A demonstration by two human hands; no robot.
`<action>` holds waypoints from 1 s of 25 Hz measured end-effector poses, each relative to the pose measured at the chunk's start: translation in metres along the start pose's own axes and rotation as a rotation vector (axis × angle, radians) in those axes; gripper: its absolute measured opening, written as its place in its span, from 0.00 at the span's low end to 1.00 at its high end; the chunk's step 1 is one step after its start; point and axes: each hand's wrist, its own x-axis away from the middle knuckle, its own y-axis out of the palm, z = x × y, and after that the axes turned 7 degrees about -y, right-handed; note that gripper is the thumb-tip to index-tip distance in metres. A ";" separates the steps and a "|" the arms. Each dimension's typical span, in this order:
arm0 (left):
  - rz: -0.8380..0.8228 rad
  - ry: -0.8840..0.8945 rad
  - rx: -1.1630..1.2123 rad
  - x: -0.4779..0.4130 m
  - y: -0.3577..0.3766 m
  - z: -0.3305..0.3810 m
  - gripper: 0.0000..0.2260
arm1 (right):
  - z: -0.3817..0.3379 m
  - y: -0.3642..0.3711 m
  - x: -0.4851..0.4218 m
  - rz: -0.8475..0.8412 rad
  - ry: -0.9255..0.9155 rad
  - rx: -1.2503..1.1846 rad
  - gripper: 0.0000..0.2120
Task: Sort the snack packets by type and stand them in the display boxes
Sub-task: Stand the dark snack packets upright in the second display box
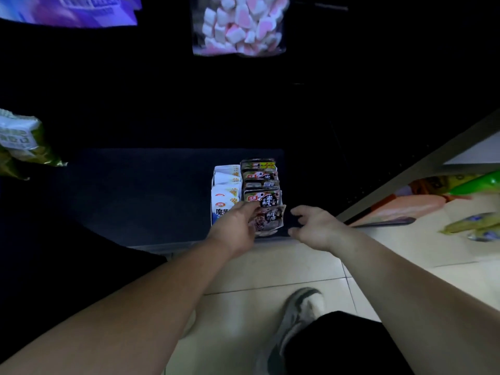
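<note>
Two rows of snack packets stand on a dark low shelf (151, 196). The left row holds white and blue packets (226, 194). The right row holds dark brown packets (261, 182) with black round labels. My left hand (234, 226) pinches the front dark brown packet (270, 220), which tilts forward at the near end of its row. My right hand (315, 226) hovers just right of that packet, fingers loosely spread and holding nothing. The display boxes' walls are too dark to make out.
A bag of pink and white marshmallows (239, 24) hangs above, with a purple bag (73, 9) at top left. A green and white bag (20, 143) sticks out at the left. Colourful packets (443, 204) lie on the tiled floor at right. My shoe (296, 318) is below.
</note>
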 end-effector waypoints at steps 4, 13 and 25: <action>-0.010 0.006 -0.076 -0.004 0.010 -0.014 0.20 | 0.005 0.030 -0.011 0.192 0.000 -0.376 0.13; 0.158 -0.138 0.101 -0.031 0.018 -0.018 0.04 | 0.023 0.058 -0.041 0.342 0.285 -0.835 0.09; -0.009 -0.271 0.549 -0.029 0.005 -0.002 0.04 | 0.010 0.070 -0.043 0.334 0.261 -1.105 0.10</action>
